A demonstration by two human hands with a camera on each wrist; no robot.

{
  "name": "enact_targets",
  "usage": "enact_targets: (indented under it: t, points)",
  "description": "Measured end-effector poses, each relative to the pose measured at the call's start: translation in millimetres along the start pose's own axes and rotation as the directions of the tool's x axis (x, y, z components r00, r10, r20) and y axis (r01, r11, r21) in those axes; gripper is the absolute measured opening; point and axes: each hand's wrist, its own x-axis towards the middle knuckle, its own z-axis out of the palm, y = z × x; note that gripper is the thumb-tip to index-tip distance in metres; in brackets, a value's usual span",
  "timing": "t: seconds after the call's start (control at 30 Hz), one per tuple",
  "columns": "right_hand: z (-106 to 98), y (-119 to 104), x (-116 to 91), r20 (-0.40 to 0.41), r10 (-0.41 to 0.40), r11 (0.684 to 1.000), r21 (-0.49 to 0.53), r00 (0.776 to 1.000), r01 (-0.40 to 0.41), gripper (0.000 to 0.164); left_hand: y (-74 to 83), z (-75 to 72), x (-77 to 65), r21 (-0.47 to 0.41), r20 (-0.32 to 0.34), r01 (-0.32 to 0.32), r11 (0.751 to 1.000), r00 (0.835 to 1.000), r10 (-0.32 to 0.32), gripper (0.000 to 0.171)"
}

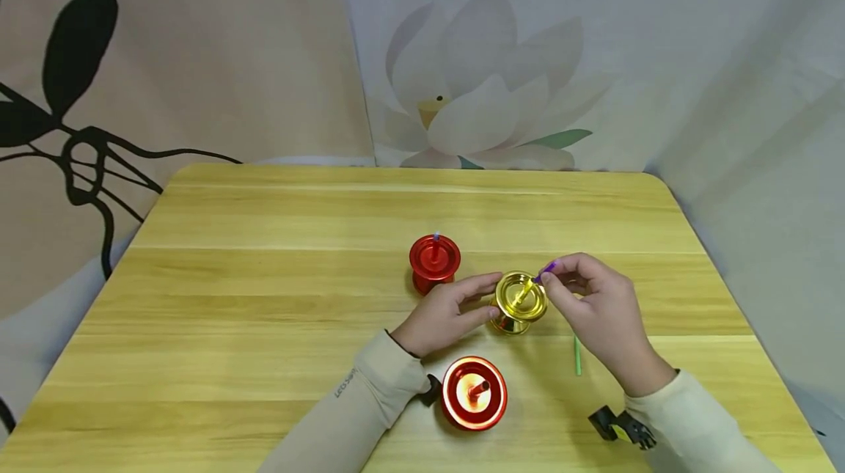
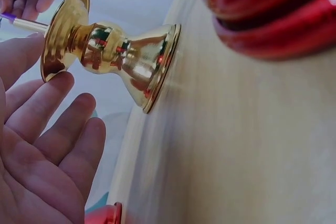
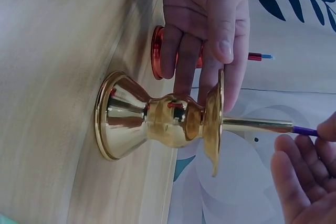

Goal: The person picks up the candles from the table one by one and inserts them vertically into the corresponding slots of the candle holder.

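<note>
A shiny gold candle holder (image 1: 521, 298) stands on the table with a thin tube (image 3: 257, 124) rising from its dish. My left hand (image 1: 449, 315) holds the dish's rim from the left, thumb at the front edge and fingers behind and under it. Between thumb and forefinger, my right hand (image 1: 594, 308) pinches a thin purple stick (image 1: 546, 272), its lower end at the top of the gold tube. In the right wrist view the stick (image 3: 304, 130) lines up with the tube.
Behind my left hand stands a red candle holder (image 1: 434, 259) with a blue tip on its tube. Another red candle holder (image 1: 462, 414) stands nearer me, beside my left wrist. A thin green stick (image 1: 577, 357) lies on the wooden table (image 1: 231, 297) by my right hand.
</note>
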Motion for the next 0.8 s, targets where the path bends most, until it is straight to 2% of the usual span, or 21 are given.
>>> enact_targets:
  t: [0.23, 0.53, 0.67, 0.8]
  points:
    - [0.8, 0.3, 0.1, 0.021, -0.012, 1.000, -0.022, 1.000, 0.012, 0.013, 2.3, 0.0, -2.0, 0.002, -0.003, 0.005, 1.000, 1.000, -0.005, 0.051]
    - [-4.1, 3.0, -5.3, 0.046, 0.001, 1.000, 0.006, 0.999, -0.001, 0.011, 0.3, -3.0, -10.0, -0.094, -0.017, 0.043, 0.995, 0.999, -0.045, 0.050]
    - [-10.0, 9.8, -10.7, 0.050, 0.033, 0.998, -0.062, 0.998, -0.029, 0.006, 1.6, -6.6, -20.8, -0.109, -0.022, 0.061, 0.992, 0.998, -0.064, 0.050]
    - [-17.0, 18.2, -16.4, 0.106, 0.112, 0.982, -0.161, 0.988, -0.094, 0.005, 5.8, -11.1, -33.7, -0.111, -0.007, 0.074, 0.991, 0.997, -0.075, 0.048]
